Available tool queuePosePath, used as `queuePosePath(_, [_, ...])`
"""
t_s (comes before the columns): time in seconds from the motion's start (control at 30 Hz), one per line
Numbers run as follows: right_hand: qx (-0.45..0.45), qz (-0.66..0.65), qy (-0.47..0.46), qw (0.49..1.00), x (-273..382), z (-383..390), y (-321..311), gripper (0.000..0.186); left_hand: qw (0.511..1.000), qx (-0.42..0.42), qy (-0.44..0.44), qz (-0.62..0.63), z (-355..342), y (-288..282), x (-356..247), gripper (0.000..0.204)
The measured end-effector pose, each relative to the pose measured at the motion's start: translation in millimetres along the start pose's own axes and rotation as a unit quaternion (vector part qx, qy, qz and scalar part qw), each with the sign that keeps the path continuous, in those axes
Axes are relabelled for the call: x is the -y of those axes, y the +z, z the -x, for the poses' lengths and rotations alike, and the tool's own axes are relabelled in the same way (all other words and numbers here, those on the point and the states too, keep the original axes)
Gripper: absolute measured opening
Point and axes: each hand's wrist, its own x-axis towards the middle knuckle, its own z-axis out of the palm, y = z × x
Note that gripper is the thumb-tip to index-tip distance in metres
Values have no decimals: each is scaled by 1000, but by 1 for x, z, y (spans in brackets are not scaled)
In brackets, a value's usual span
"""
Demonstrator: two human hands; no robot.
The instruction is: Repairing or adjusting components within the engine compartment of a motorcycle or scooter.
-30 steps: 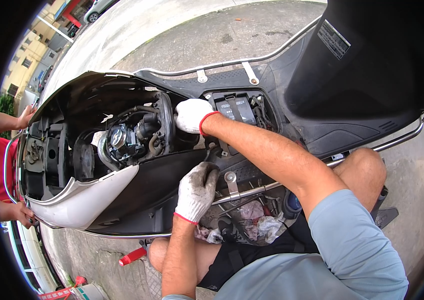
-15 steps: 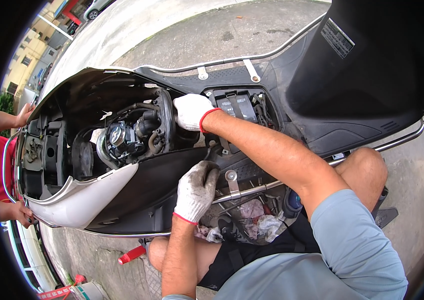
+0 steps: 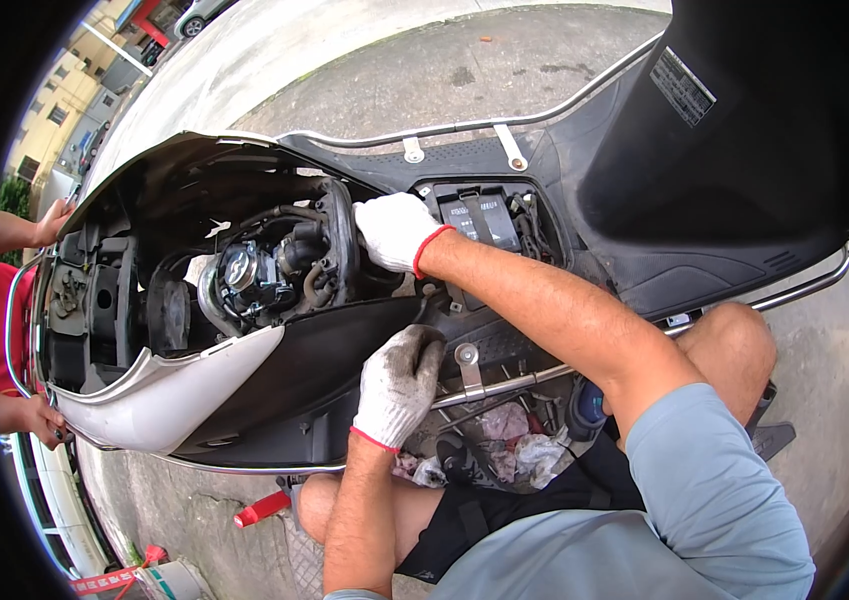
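Observation:
A scooter lies across the view with its seat off and its white-and-dark rear body cover (image 3: 214,375) standing around the engine bay. My left hand (image 3: 402,385), in a white knit glove with blackened fingers, is closed at the front tip of the near side panel (image 3: 344,345). My right hand (image 3: 394,232), in a cleaner white glove, is curled at the front end of the seat opening; its fingertips are hidden. Inside the opening shows the carburettor (image 3: 240,270) with hoses around it. Just right of my right hand sits the battery (image 3: 481,218) in its floorboard box.
At the far left another person's two hands (image 3: 52,222) hold the scooter's tail. A chrome side rail (image 3: 534,378) runs along the near edge. Crumpled rags (image 3: 539,455) and tools lie beneath it. A red-handled tool (image 3: 262,508) rests on the concrete.
The view has shifted slightly, so the scooter's middle appears a little further right. Both my hands keep about the same places and grip.

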Motion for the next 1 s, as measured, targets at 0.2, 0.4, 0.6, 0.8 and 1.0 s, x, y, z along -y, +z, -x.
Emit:
queuePosePath(0.2, [-21, -84, -13, 996, -10, 2, 3, 25, 1000, -8, 17, -12, 1, 1, 2, 12])
queuePosePath(0.4, [47, -134, 22, 990, -22, -6, 0, 33, 1000, 1, 22, -4, 1, 2, 3, 12])
queuePosePath(0.6, [82, -171, 56, 980, -23, -15, 0, 36, 999, 7, 24, -23, 1, 2, -1, 12])
queuePosePath(0.8, [93, -177, 70, 977, -18, -17, -7, 45, 999, 2, 28, -19, 2, 3, 2, 12])
queuePosePath(1.0, [59, -187, 51, 979, -20, -14, -3, 39, 999, -3, 40, -24, 3, 5, 2, 11])
